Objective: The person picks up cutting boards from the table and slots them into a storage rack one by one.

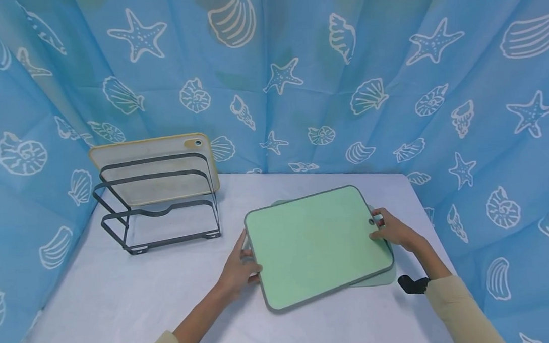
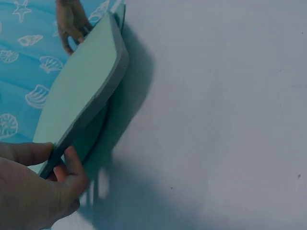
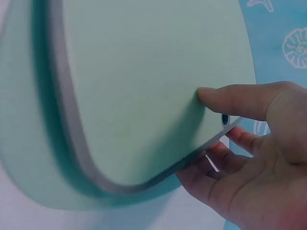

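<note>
A light green cutting board with a grey edge is held by both hands, tilted, over a second green board that lies on the table. My left hand grips its left edge, thumb on top and fingers beneath, as the left wrist view shows too. At the right edge, beside a small hole, my right hand pinches the board, its thumb flat on the upper face and its fingers below. Most of the lower board is hidden; its rim shows around the upper one.
To the left stands a dark grey wire rack with several slots. In its rear slot leans a whitish board with a yellow edge. A white cloth covers the table. Behind and beside it hangs a blue shell-print curtain.
</note>
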The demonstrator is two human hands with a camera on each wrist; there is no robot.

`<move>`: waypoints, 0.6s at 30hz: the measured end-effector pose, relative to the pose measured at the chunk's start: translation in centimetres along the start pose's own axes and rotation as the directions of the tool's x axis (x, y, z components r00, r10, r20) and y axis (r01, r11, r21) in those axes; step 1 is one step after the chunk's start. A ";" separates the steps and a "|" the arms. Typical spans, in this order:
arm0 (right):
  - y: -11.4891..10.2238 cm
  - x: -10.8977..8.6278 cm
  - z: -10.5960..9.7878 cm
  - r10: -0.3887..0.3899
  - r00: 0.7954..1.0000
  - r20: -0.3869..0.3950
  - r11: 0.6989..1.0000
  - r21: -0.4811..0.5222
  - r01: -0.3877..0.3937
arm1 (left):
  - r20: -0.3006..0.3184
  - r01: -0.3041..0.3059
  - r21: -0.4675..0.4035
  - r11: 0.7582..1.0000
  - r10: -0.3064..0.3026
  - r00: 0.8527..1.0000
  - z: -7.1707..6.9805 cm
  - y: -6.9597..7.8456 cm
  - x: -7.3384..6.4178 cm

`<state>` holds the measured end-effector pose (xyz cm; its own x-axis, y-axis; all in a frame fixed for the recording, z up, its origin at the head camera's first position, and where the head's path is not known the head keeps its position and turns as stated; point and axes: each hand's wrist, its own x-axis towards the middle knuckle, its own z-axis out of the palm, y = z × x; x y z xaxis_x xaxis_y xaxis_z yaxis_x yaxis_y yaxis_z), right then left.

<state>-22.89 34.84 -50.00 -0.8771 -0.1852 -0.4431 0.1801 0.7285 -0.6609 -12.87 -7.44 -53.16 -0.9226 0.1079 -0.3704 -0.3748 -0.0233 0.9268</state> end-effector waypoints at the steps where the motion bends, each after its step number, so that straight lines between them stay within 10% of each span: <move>1: 0.0 -0.3 0.2 0.006 1.000 -0.009 1.000 0.004 -0.006 | 0.002 -0.006 -0.007 1.000 0.006 1.000 -0.2 0.1 -0.1; 18: -0.7 -4.7 2.6 0.026 0.996 -0.084 0.994 0.108 -0.017 | 0.066 0.052 0.007 0.999 -0.052 0.996 -2.9 2.1 -0.9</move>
<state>-17.74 33.55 -49.03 -0.9065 -0.1095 -0.4078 0.2421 0.6564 -0.7145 -13.06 -10.46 -51.06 -0.8939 0.1740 -0.4132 -0.4214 -0.0111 0.9068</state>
